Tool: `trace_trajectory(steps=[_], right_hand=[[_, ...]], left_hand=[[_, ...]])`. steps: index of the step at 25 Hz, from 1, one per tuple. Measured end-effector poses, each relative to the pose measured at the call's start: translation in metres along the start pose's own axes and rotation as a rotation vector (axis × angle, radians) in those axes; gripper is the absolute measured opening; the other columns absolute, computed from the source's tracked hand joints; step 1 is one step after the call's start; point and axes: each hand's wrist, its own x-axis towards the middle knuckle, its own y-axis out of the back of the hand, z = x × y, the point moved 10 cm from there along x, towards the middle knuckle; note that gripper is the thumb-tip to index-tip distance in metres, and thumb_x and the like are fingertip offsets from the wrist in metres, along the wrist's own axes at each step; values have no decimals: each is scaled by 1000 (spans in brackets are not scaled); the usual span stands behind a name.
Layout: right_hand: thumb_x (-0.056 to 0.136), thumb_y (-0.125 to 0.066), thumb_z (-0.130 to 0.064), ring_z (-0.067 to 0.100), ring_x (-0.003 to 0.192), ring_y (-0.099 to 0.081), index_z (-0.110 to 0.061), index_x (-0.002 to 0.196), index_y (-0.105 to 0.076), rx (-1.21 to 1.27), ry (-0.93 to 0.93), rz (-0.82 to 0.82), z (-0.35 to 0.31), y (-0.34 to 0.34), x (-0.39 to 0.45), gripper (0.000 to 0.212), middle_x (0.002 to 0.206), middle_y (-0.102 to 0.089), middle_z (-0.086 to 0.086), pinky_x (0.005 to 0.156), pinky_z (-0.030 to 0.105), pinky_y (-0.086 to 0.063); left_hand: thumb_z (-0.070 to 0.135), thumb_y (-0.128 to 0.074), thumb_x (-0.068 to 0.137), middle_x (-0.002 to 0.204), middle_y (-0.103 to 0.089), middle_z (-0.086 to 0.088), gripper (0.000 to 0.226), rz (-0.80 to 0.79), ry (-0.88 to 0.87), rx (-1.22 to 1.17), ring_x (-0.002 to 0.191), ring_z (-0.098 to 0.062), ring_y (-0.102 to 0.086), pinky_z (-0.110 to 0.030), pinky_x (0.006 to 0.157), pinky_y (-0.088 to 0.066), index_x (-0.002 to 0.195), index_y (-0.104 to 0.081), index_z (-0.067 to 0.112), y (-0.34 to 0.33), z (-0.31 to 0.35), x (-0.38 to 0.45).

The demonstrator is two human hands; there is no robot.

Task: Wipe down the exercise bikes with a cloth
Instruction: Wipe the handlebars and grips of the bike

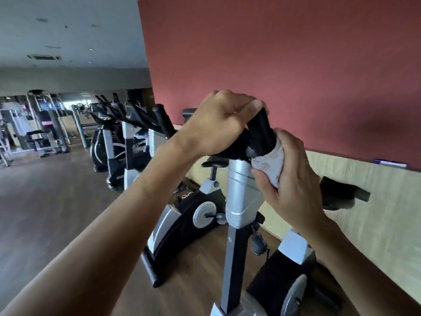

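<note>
At the nearest bike (241,197), our left hand (218,124) grips the handlebar (259,131), right hand (293,179) clamps the cloth (270,164); other bikes (127,142) seemingly remain

A red wall (284,65) above a pale wood-grain dado (376,213), a dark wooden floor (45,201), a white ceiling (68,30), and weight machines (38,128) far left.

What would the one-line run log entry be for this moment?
left hand: grips black handlebar | right hand: holds grey-white cloth against handlebar base | silver bike post below | step: wiping
</note>
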Motion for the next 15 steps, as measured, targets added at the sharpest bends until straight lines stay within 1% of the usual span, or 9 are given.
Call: trace_trajectory(steps=[2, 3, 5, 7, 9, 11, 13, 14, 15], right_hand=[[102, -41, -59, 29, 136, -49, -5, 150, -31, -80, -56, 58, -3, 0, -3, 73, 148, -45, 15, 93, 47, -56], [102, -41, -58, 27, 141, -44, -4, 151, -31, -131, -79, 91, -5, 0, -5, 74, 152, -42, 16, 101, 42, -52], [103, -41, -58, 20, 149, -32, -3, 152, -27, -225, -99, 133, -10, 0, -6, 75, 158, -35, 19, 113, 32, -38], [104, -42, -57, 17, 150, -25, -5, 153, -23, -290, -106, 146, -14, -1, -5, 74, 161, -30, 20, 118, 32, -32], [104, -44, -54, 17, 151, -24, -3, 154, -22, -321, -110, 171, -18, -2, -5, 74, 160, -30, 20, 118, 39, -36], [104, -45, -51, 20, 151, -27, -1, 153, -23, -357, -95, 220, -20, -3, -9, 73, 158, -33, 21, 115, 44, -42], [104, -47, -49, 25, 149, -32, 1, 152, -24, -384, -78, 245, -24, -5, -8, 72, 157, -34, 21, 111, 46, -46], [104, -48, -47, 26, 148, -34, 2, 151, -25, -404, -82, 251, -25, -6, -7, 72, 156, -34, 20, 109, 47, -48], [104, -50, -46, 27, 147, -35, 3, 151, -27, -433, -91, 268, -28, -6, -4, 71, 156, -35, 20, 108, 47, -48]], left_hand=[[37, -45, 99, 92, -74, -12, 45, -47, -12, -45, 85, -28, -65, -39, 78, -54, 98, -75, 4, -3, -4, 3], [37, -45, 99, 93, -73, -12, 45, -66, -18, -81, 87, -29, -65, -41, 80, -53, 98, -75, 4, -4, -8, 5], [38, -44, 99, 97, -73, -9, 45, -96, -30, -152, 92, -29, -65, -43, 83, -53, 98, -75, 5, -5, -12, 7], [38, -43, 99, 99, -72, -7, 45, -127, -46, -203, 94, -30, -65, -44, 85, -52, 99, -75, 6, -7, -12, 8], [35, -45, 103, 99, -71, -5, 42, -146, -73, -232, 95, -28, -66, -41, 85, -53, 100, -76, 7, -9, -14, 9], [28, -46, 107, 98, -70, -4, 37, -141, -108, -285, 95, -26, -66, -35, 83, -53, 103, -76, 7, -10, -17, 8], [26, -46, 108, 97, -68, -6, 37, -144, -151, -306, 92, -24, -64, -37, 82, -52, 105, -76, 7, -11, -17, 8], [27, -45, 107, 96, -67, -5, 37, -168, -166, -306, 90, -21, -64, -37, 82, -51, 107, -76, 7, -13, -17, 9], [27, -46, 108, 96, -68, -2, 37, -198, -183, -319, 90, -14, -64, -32, 82, -50, 110, -76, 7, -15, -18, 12]])
